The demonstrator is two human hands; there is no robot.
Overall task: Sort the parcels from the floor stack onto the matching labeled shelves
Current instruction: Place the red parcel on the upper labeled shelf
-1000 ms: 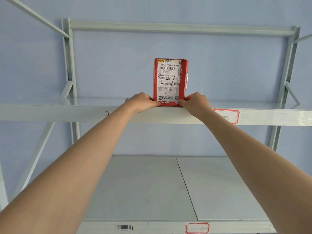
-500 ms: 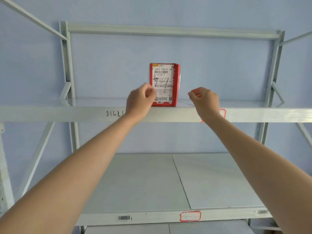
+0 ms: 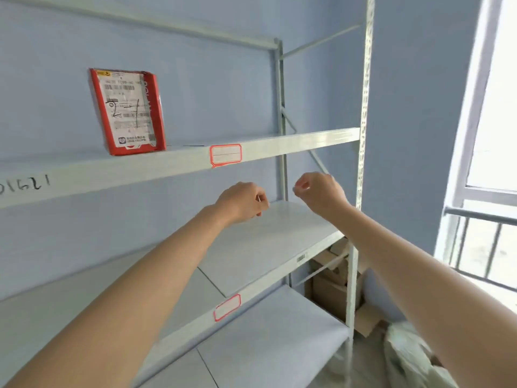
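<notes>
A red parcel [image 3: 127, 110] with a white shipping label stands upright on the upper shelf [image 3: 293, 142] of the grey metal rack, at the upper left. A red-bordered blank label [image 3: 225, 154] is stuck on that shelf's front rail. My left hand [image 3: 242, 201] and my right hand [image 3: 319, 193] hang in the air below that rail, apart from the parcel, fingers loosely curled and holding nothing. A second red-bordered label [image 3: 227, 307] sits on the middle shelf's rail.
Handwritten figures [image 3: 25, 184] mark the upper rail at the left. Cardboard boxes [image 3: 333, 287] lie behind the rack's right post [image 3: 361, 163]. A pale plastic bag [image 3: 411, 357] lies on the floor at the lower right. A window with a railing [image 3: 486, 219] is at the right.
Both hands let go of the red parcel, drew back and dropped below the upper rail. My view swung to the right, so the parcel now sits at the upper left.
</notes>
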